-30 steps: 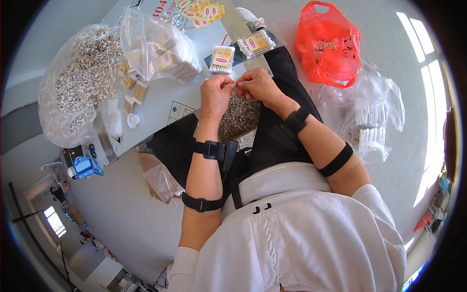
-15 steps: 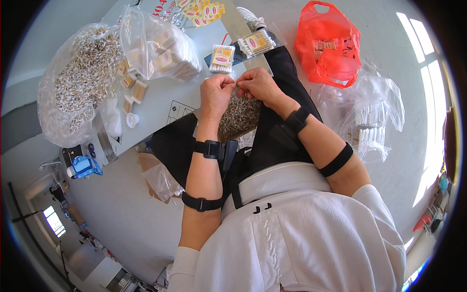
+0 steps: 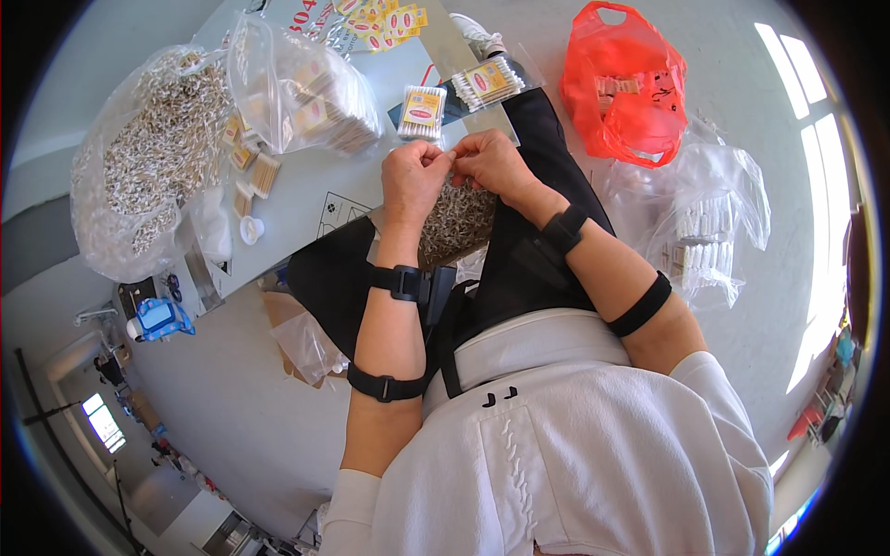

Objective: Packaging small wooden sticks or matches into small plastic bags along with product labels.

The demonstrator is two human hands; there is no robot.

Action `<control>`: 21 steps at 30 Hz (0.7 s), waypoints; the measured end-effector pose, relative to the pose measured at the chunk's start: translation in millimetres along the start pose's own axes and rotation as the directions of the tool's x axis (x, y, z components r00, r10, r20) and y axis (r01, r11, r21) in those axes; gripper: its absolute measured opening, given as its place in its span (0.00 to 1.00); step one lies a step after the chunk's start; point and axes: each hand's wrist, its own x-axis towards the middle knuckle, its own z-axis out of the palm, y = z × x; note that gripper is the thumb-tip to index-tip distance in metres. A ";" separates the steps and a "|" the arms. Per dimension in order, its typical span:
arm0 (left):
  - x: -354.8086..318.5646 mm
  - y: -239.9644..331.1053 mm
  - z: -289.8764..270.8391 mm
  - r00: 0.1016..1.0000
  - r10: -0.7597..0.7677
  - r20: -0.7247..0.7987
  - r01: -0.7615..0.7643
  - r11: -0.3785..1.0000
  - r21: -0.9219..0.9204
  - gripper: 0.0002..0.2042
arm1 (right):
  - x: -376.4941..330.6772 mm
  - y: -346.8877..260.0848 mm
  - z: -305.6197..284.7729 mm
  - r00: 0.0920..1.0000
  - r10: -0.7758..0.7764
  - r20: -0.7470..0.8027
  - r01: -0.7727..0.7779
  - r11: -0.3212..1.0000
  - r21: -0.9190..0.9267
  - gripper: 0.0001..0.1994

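My left hand [image 3: 413, 183] and my right hand [image 3: 498, 169] meet fingertip to fingertip above my lap, both closed in a pinch. Whatever lies between the fingertips is too small to make out. Right beneath them, between my legs, is a container filled with small, tangled, whitish-brown pieces [image 3: 457, 219]. Just beyond my left hand, a pack of cotton swabs [image 3: 422, 111] with a yellow label lies at the table edge. A second swab pack [image 3: 489, 83] rests farther right.
On the table [image 3: 306, 181] at left are a large clear bag of similar small pieces [image 3: 162, 153], a clear bag of swab packs [image 3: 320, 102], loose swab bundles [image 3: 266, 174] and yellow labels [image 3: 394, 23]. A red plastic bag [image 3: 626, 125] and clear bags [image 3: 700, 222] sit on the floor at right.
Both hands stay pinched together in nearly the same place, with only a slight shift of the fingers. Nothing else has visibly moved.
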 end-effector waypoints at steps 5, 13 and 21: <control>1.3 -8.5 0.2 1.000 -0.007 -0.024 0.008 0.999 0.038 0.06 | 0.4 1.2 4.0 1.000 -0.021 -0.002 0.021 1.000 0.023 0.03; 2.1 -10.5 2.2 1.000 -0.008 -0.027 0.008 1.000 -0.009 0.05 | 6.7 -1.8 2.9 0.998 0.027 -0.057 -0.024 0.998 0.061 0.08; 2.1 -10.4 2.1 0.999 -0.009 -0.038 0.009 1.000 0.005 0.05 | 7.4 -6.0 2.2 0.996 0.046 -0.083 -0.032 0.986 0.161 0.08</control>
